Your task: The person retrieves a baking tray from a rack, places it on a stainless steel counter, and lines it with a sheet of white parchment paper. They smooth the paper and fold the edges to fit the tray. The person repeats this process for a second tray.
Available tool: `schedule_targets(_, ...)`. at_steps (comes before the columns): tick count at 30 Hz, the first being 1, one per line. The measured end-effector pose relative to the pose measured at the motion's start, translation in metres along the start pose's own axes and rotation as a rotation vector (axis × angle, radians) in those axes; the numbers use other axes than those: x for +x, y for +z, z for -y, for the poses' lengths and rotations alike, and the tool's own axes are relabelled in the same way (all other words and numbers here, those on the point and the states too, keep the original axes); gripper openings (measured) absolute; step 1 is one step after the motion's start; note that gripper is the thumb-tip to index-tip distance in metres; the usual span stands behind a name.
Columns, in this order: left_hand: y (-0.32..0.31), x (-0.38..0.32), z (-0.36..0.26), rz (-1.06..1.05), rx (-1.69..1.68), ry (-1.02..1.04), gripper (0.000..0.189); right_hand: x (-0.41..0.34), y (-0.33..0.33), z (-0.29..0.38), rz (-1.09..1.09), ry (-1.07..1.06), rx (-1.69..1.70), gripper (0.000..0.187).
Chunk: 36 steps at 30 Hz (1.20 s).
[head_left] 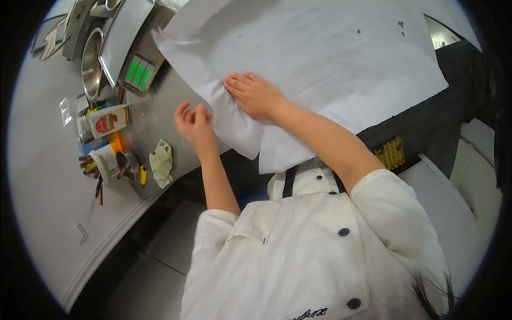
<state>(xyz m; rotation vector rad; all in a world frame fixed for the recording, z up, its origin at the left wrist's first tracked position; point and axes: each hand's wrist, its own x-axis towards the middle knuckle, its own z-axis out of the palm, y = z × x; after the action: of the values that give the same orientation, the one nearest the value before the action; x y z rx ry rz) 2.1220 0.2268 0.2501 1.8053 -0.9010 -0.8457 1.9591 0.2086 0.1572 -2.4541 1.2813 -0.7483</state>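
Observation:
A large white paper sheet (320, 60) spreads before me, its left side creased and its near edge hanging down in folds. My right hand (256, 96) lies flat on the sheet, palm down, beside the wrinkles near its left edge. Just left of that edge my left hand (194, 126) is raised over the steel counter (164, 94). Its fingers are loosely bent and blurred by motion, and nothing shows between them. Several small dark spots (359, 31) mark the far right part of the paper.
A digital scale (138, 74) stands on the counter beside a metal tray (126, 38) and a steel bowl (93, 64). Nearer are a carton (109, 120), a white tub (105, 160) of tools, a metal cup (127, 166), a yellow cutter (143, 175) and a crumpled cloth (161, 163).

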Motion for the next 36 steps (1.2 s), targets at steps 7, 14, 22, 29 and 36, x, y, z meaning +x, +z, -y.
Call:
schedule_targets(7,0.072,0.038,-0.037,0.442,0.457,0.463,0.024,-0.003,0.002,0.002,0.062,-0.020,-0.148,0.046)
schedule_targets(14,0.143,0.092,-0.008,0.706,1.049,0.448,0.046,-0.003,0.002,-0.001,-0.099,-0.065,0.035,0.042)
schedule_targets(22,0.146,0.116,0.005,0.843,1.024,0.389,0.055,-0.090,-0.060,0.033,0.560,0.115,0.215,0.016)
schedule_targets(29,0.133,0.077,-0.021,0.908,1.292,0.459,0.061,-0.073,-0.048,0.032,0.867,0.176,0.387,0.026)
schedule_targets(36,0.005,-0.036,0.028,-0.008,0.113,0.379,0.054,-0.069,-0.065,0.031,0.870,0.288,0.526,0.030)
